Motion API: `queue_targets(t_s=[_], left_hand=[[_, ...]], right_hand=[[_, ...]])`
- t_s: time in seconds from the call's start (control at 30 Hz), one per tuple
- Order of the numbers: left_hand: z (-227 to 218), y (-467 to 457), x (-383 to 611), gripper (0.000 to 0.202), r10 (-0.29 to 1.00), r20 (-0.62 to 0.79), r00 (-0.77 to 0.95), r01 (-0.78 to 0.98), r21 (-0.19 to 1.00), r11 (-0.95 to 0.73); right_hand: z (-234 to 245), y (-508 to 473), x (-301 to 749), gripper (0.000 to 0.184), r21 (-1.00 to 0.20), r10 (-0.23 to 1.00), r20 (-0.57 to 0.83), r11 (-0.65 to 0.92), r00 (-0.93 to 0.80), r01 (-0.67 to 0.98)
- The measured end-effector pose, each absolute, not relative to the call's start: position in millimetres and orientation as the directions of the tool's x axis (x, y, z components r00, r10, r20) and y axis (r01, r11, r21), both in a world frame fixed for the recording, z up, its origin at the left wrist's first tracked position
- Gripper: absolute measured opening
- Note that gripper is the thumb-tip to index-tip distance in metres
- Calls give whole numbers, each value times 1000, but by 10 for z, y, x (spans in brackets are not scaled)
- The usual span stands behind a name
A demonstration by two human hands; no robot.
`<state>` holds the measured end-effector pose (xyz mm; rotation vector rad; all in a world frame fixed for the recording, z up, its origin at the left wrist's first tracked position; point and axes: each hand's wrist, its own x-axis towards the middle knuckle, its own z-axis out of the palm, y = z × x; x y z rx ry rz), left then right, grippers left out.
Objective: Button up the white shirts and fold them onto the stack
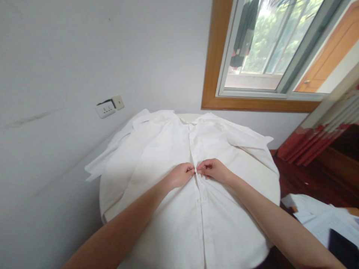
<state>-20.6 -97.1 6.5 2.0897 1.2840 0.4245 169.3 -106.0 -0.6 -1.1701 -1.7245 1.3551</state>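
Note:
A white button-up shirt lies face up, spread over a round table with its collar toward the wall and sleeves out to both sides. My left hand pinches the front placket about mid-chest. Close against it, my right hand pinches the other edge of the placket, fingertips almost meeting. Any button between the fingers is too small and covered to make out. Above the hands the placket edges lie together; below them a narrow gap runs down the front.
A wall socket sits left beyond the table. At the right back is a wood-framed window with a red and cream curtain. Papers and a dark flat object lie at lower right.

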Motion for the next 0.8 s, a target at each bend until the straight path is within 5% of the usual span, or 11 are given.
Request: queue_targets(t_s=[0.37,0.57,0.8], left_hand=[[80,-986,-156,38,903,-27,429,753,563,-341],[66,-996,-135,40,920,24,392,760,556,-338],[85,-964,-187,28,922,12,387,757,566,-326]], right_hand=[[-84,-1103,1588,15,-846,919,151,311,-365,432],[-76,-1119,1563,9,-628,900,248,431,-358,649],[-18,-1171,1558,10,-485,917,183,397,-353,779]])
